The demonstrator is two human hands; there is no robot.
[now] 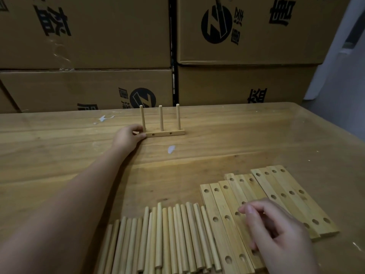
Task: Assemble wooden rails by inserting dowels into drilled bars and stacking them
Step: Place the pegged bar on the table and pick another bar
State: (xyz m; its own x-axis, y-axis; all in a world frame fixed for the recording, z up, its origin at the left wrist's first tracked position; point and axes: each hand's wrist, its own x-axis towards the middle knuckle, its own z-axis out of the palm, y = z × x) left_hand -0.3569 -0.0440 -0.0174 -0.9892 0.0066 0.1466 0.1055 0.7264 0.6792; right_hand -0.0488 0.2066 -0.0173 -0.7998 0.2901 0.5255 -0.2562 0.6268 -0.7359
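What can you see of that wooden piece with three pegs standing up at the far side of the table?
The rail is a pale wooden bar lying flat on the far side of the table, in front of stacked cartons. Three round dowels stand upright in its top, evenly spaced. Two small holes show in its front face. The left hand grips its left end.
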